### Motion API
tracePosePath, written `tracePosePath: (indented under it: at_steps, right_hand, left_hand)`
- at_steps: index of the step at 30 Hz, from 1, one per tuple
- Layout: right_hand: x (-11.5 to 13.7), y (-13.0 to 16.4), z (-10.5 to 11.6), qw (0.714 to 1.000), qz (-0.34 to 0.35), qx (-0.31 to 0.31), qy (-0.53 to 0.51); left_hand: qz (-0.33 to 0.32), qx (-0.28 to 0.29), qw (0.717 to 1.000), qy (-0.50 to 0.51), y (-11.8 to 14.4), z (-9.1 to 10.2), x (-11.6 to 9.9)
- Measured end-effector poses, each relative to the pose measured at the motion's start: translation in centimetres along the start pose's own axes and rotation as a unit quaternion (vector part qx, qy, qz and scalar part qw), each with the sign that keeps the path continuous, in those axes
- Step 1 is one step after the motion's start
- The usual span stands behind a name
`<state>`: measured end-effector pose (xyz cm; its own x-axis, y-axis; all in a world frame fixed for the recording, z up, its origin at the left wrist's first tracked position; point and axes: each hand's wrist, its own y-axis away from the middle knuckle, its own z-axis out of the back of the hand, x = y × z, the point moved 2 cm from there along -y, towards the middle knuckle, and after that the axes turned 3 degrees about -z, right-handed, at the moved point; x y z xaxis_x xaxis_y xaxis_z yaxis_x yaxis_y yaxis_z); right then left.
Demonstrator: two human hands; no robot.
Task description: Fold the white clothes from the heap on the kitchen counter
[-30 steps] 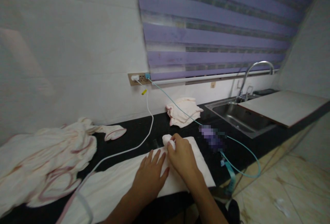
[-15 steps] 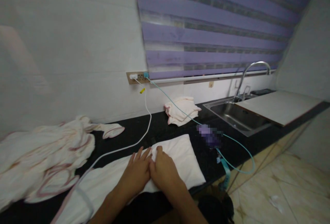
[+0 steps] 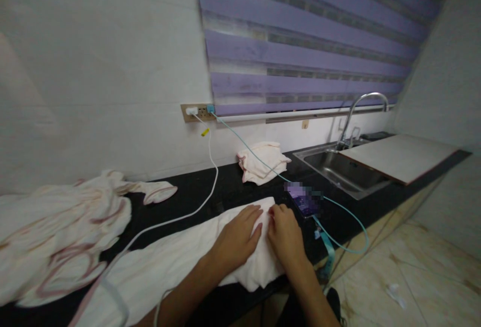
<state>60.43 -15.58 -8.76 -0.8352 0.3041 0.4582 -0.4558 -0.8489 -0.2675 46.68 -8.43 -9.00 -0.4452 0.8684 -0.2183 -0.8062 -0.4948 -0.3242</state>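
A long folded white towel (image 3: 169, 259) lies across the dark counter in front of me. My left hand (image 3: 238, 234) rests on top of it toward its right part, palm down, fingers stretched out and the thumb apart. At the towel's right end, my right hand (image 3: 286, 239) has its fingers curled and pinched on the cloth. Between and below my hands the cloth is bunched and hangs slightly over the counter's front edge. A white cord runs over the towel's left part, and a stretch of cord shows by my left forearm.
Crumpled white towels with pink edging (image 3: 75, 231) lie at the left. A folded towel (image 3: 261, 164) sits by the wall. A phone (image 3: 306, 204) on a teal cable lies right of my hands. Beyond are a sink (image 3: 345, 171), a faucet (image 3: 349, 121) and a white board (image 3: 409, 154).
Both hands have moved right along the towel, from its middle to its right end. My right hand has taken hold of that end, which is now drawn in and bunched.
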Motion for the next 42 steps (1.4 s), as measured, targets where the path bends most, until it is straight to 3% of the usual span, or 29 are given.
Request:
tracePosePath:
  at_steps: [4, 9, 12, 16, 19, 22, 24, 27, 30, 33, 42]
  right_hand:
    - [-4.2, -0.2, 0.1, 0.996, -0.088, 0.027, 0.02]
    - [-5.4, -0.2, -0.9, 0.988, -0.101, 0.117, 0.019]
    - [-5.3, -0.5, -1.2, 0.986, -0.106, 0.128, 0.0]
    - [-5.6, -1.2, -1.4, 0.981, -0.111, 0.146, -0.056]
    - [-5.7, -1.5, -1.7, 0.979, -0.109, 0.157, -0.076]
    - [-5.7, -1.9, -2.0, 0.978, -0.109, 0.166, -0.062]
    - [-5.6, -2.1, -2.1, 0.978, -0.105, 0.176, -0.048]
    - [-5.1, -2.4, -2.0, 0.975, -0.091, 0.2, -0.031]
    - [-4.2, -2.4, -1.9, 0.975, -0.078, 0.206, -0.017]
    - [-2.9, -2.1, -1.9, 0.978, -0.07, 0.197, -0.003]
    - [0.2, -1.3, -1.7, 0.969, -0.072, 0.221, -0.083]
  left_hand:
    - [-0.025, 0.061, 0.997, -0.038, 0.3, -2.2, -0.2]
    - [-0.052, 0.07, 0.995, -0.042, 2.6, -2.8, 2.0]
    - [-0.088, 0.092, 0.992, -0.026, 4.7, -1.2, 3.0]
    - [-0.148, 0.105, 0.983, 0.005, 8.3, 2.4, 3.3]
    - [-0.13, 0.099, 0.987, -0.005, 10.2, 4.6, 3.1]
    - [-0.075, 0.069, 0.993, -0.061, 9.6, 5.4, 2.7]
    - [-0.037, 0.033, 0.996, -0.073, 7.9, 5.0, 2.5]
    - [-0.018, -0.013, 0.998, -0.065, 5.0, 2.8, 2.6]
    - [-0.013, -0.008, 0.994, -0.11, 3.4, -0.6, 3.6]
    - [-0.034, -0.003, 0.99, -0.14, 3.5, -3.1, 4.5]
    - [-0.034, 0.011, 0.988, -0.153, 3.6, -3.6, 4.8]
